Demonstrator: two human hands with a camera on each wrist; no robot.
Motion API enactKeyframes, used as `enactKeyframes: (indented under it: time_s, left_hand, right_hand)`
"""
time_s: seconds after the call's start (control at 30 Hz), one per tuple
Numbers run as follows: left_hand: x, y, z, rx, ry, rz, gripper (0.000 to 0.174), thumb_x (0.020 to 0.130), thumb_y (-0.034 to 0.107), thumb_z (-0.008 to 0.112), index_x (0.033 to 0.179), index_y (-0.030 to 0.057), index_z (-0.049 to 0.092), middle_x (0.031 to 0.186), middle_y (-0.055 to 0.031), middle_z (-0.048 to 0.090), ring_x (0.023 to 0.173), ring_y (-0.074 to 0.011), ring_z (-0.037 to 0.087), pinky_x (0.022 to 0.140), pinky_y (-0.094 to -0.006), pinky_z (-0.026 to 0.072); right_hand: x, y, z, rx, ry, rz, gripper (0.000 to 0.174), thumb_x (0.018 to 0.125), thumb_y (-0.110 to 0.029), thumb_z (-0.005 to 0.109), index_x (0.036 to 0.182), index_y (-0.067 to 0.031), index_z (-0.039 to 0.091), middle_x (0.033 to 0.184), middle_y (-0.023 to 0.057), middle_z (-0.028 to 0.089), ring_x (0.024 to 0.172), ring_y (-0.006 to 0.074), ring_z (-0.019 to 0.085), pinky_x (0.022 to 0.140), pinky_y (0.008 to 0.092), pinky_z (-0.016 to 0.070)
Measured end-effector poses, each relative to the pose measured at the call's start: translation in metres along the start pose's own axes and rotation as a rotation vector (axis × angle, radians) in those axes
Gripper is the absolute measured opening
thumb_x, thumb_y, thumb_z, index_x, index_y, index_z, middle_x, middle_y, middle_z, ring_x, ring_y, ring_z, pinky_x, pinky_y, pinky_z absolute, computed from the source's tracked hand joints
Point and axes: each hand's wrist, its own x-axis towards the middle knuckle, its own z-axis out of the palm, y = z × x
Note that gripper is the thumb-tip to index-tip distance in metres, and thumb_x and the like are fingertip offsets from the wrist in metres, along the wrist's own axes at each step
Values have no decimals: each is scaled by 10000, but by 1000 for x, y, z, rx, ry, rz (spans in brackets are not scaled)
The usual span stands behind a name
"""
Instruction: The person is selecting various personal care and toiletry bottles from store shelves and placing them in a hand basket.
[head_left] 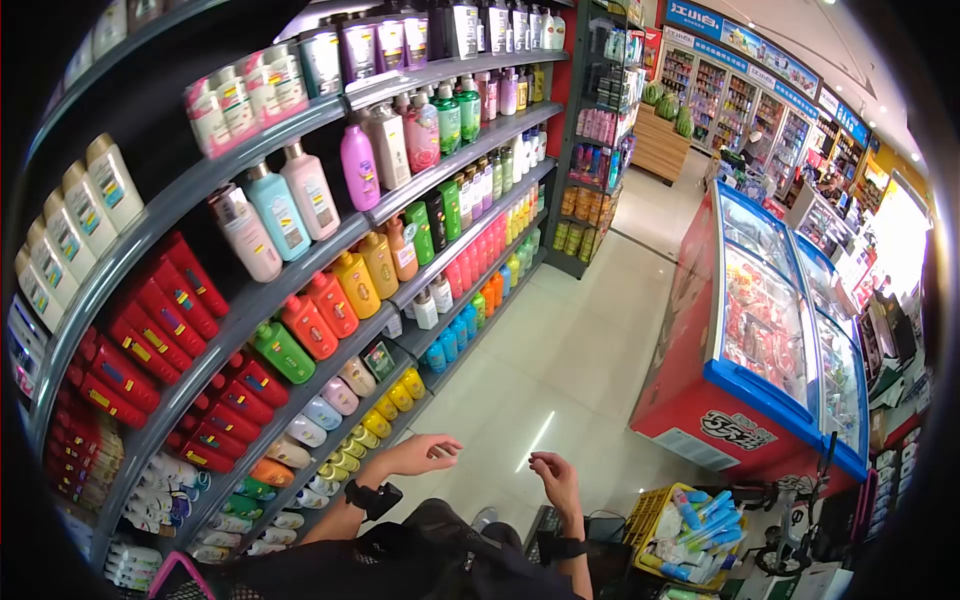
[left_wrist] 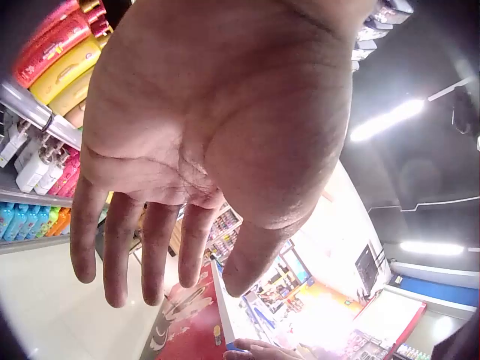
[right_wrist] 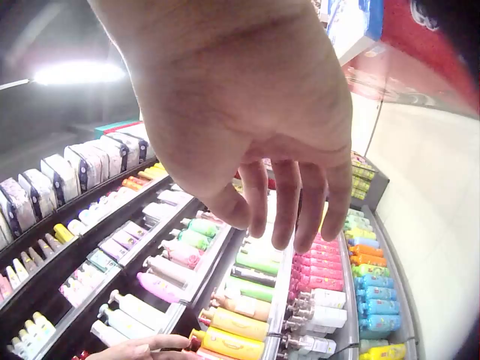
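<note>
My left hand hangs in front of the lower shelves, holding nothing. In the left wrist view its palm shows, with the fingers spread and nearly straight. Over the tiled floor, to the right, is my right hand, also bare; its fingers bend loosely in the right wrist view. Nearest the left hand are rows of yellow bottles on the low shelves. Higher up stand a green bottle, red-orange bottles and a large yellow bottle.
Long grey shelves of shampoo and lotion bottles run along the left. A red and blue chest freezer stands across the aisle. At lower right sits a yellow basket of blue and white packages, near a bicycle-like frame. Pale tiles floor the aisle.
</note>
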Motion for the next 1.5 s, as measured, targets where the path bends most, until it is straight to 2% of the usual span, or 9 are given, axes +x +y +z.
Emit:
enactKeyframes:
  time_s: [0.07,0.4,0.6,0.7,0.73,0.87,0.93,1.37,1.5]
  left_hand:
    - [28,3,-2,82,-41,-53,399,895,285,647,1211,52,572,1103,-131,649,1007,-222,633,871,-342,512]
    - [216,0,-58,44,-129,-1,399,885,290,657,1201,56,583,1093,-125,655,990,-224,638,862,-342,514]
    - [350,16,-123,104,-86,183,399,882,311,648,1187,61,590,1073,-131,667,958,-245,650,850,-359,517]
    - [398,28,-159,-95,-80,182,394,884,315,643,1179,60,592,1069,-133,668,956,-251,651,847,-358,518]
    - [413,33,-173,-20,-54,129,386,887,307,642,1181,62,592,1060,-130,670,952,-240,653,838,-351,521]
    - [443,23,-205,181,68,178,375,883,288,652,1179,64,593,1057,-125,671,934,-228,659,817,-345,527]
    - [448,21,-218,-48,15,133,371,885,292,649,1171,63,595,1056,-126,670,948,-236,655,824,-346,524]
    - [528,8,-286,-132,314,-74,359,891,239,653,1175,30,586,1070,-117,658,1013,-203,630,856,-335,511]
    - [571,50,-308,-144,404,-113,371,900,231,649,1198,28,567,1076,-108,651,1013,-199,620,871,-329,501]
  right_hand:
    - [18,7,-15,35,18,38,264,929,-170,609,1073,48,641,957,118,692,889,177,667,809,282,526]
    - [150,8,-73,74,128,71,245,927,-142,602,1079,48,635,963,121,688,888,186,668,812,291,531]
    - [264,-59,-104,-17,213,46,212,913,-89,586,1060,55,641,953,123,688,893,182,665,817,290,528]
    - [323,-80,-112,-43,202,42,220,915,-104,593,1062,52,641,958,122,689,907,181,661,825,289,525]
    - [343,-85,-112,-125,196,27,225,917,-113,596,1064,51,640,967,122,688,908,182,661,825,287,524]
    - [405,-93,-105,-142,80,58,235,919,-125,603,1074,49,635,987,123,686,908,180,661,823,288,522]
    - [433,-87,-98,-126,33,62,229,917,-128,607,1074,37,641,975,115,693,911,181,666,826,288,521]
    - [639,-94,-112,-120,-357,102,250,923,-121,600,1102,52,621,1002,133,686,963,190,653,855,304,515]
    - [715,-111,-142,-157,-443,54,243,920,-120,607,1093,50,627,1001,119,687,952,186,658,843,292,514]
